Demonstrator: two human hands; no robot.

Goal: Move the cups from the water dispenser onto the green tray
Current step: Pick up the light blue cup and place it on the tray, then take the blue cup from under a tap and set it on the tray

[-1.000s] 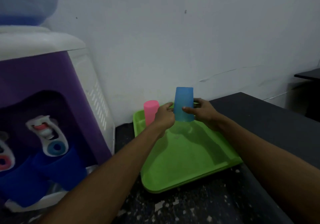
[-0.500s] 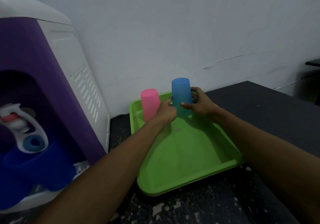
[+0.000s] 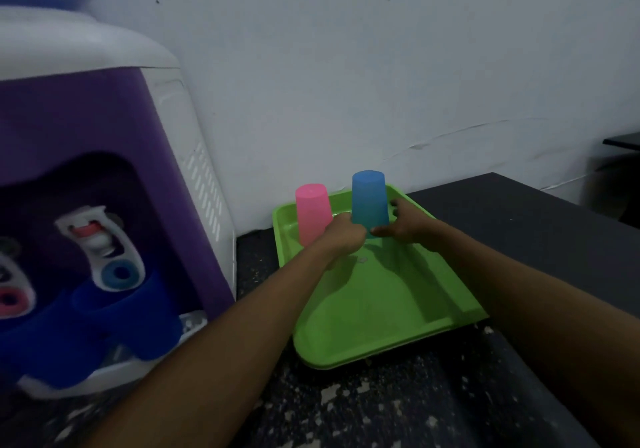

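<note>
Hands meet at the far end of the green tray, both set against the blue cup, which stands upside down with its closed base upward. The left hand has its fingers curled against the cup's lower left side; the right hand has its thumb in front of the cup's rim and its other fingers spread behind it. Whether the rim is resting on the tray floor or is just above it I cannot tell, as the hands hide it. The pink cup stands inverted just beside the blue one, in the tray's far left corner, partly behind the left hand. The tray lies on the dark speckled surface, close to the wall. At the surface's left edge stands the purple and white water dispenser, with two dark blue cups sitting in its recess under the taps, blurred.
</note>
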